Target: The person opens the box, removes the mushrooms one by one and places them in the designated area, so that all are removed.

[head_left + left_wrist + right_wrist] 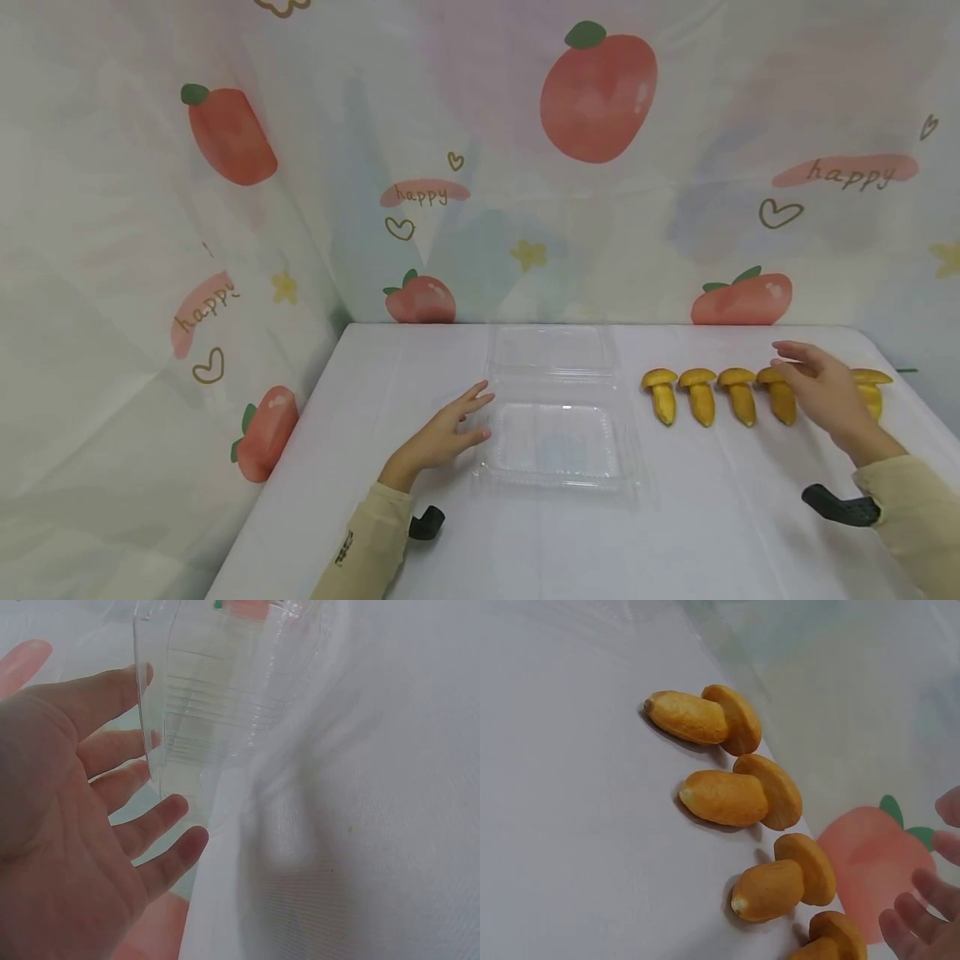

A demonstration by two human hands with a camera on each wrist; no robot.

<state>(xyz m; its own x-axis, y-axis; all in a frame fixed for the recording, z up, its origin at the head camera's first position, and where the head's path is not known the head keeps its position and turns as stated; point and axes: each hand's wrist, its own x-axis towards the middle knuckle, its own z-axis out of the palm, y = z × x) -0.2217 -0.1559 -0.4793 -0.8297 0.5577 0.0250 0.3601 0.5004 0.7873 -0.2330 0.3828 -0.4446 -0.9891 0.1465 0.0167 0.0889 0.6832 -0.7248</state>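
Hovering open right hand (825, 392) over mushrooms (738, 396)

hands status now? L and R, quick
Left hand: open, fingers straight at the edge of the clear clamshell box, holding nothing.
Right hand: open, fingers spread above the row of yellow mushrooms, holding nothing.

I am seeing both arms wearing long, pale cream sleeves that are ending at the wrists, with both hands bare: the left hand (442, 435) and the right hand (825, 392). A small line of dark print is running along the left sleeve (367, 542). Black camera mounts are sticking out beside each cuff, one (426, 522) left, one (838, 506) right.
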